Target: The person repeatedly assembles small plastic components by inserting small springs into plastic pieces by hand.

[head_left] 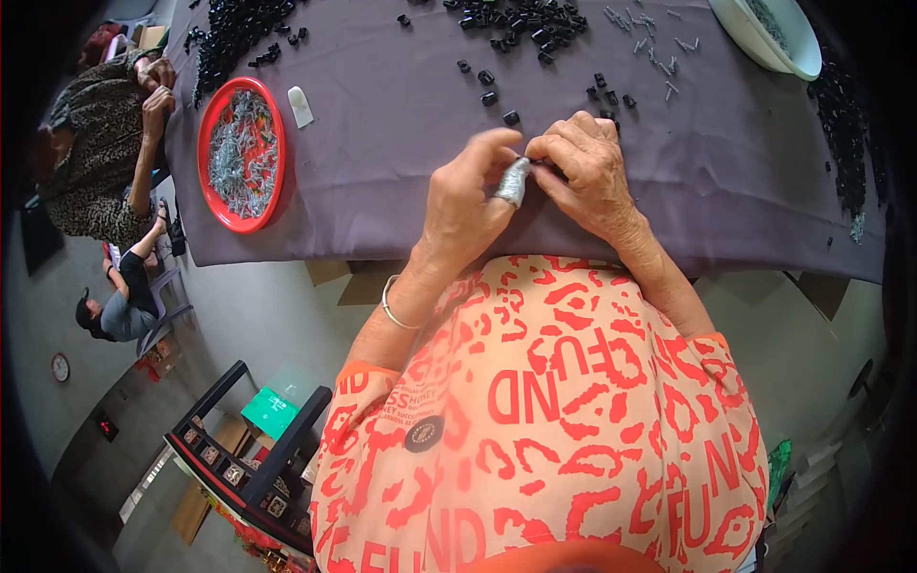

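Note:
My left hand [468, 191] and my right hand [587, 177] meet over the near part of the cloth-covered table. Silver wrapping [513, 183] covers my left thumb, which points toward the right fingertips. A tiny dark piece [523, 160] shows between the fingertips; most of it is hidden. My right fingers are curled and pinched at it, while the left index finger arches above. Just beyond my hands lie several small black plastic parts [489, 98], the closest one [512, 117] near my left fingers.
A red oval tray [250, 226] of small silver metal pins stands at the left beside a white strip [300, 107]. Black parts [535, 21] are heaped at the back. Loose silver pins [659, 59] lie near a pale bowl [755, 59]. Another person [100, 158] works at the left edge.

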The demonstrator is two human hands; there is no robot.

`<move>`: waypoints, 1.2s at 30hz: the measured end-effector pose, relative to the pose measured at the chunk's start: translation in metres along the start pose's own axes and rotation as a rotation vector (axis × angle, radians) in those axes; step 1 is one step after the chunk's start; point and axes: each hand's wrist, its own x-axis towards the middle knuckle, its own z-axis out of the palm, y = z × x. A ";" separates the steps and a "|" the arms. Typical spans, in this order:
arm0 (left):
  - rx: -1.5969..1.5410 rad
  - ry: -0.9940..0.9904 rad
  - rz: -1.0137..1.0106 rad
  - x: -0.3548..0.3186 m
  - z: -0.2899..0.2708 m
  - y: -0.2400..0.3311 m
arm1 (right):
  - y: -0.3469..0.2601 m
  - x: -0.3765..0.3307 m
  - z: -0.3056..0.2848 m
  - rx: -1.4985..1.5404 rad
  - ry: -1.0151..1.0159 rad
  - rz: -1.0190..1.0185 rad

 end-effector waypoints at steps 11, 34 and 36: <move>-0.419 -0.298 -0.518 0.016 -0.018 -0.006 | 0.000 0.000 0.000 0.037 0.034 -0.011; 0.180 -0.151 -0.012 0.012 -0.014 0.006 | 0.000 -0.002 0.003 0.015 0.059 -0.025; 0.041 -0.168 -0.148 0.012 -0.014 0.006 | 0.000 -0.002 0.003 0.026 0.059 -0.031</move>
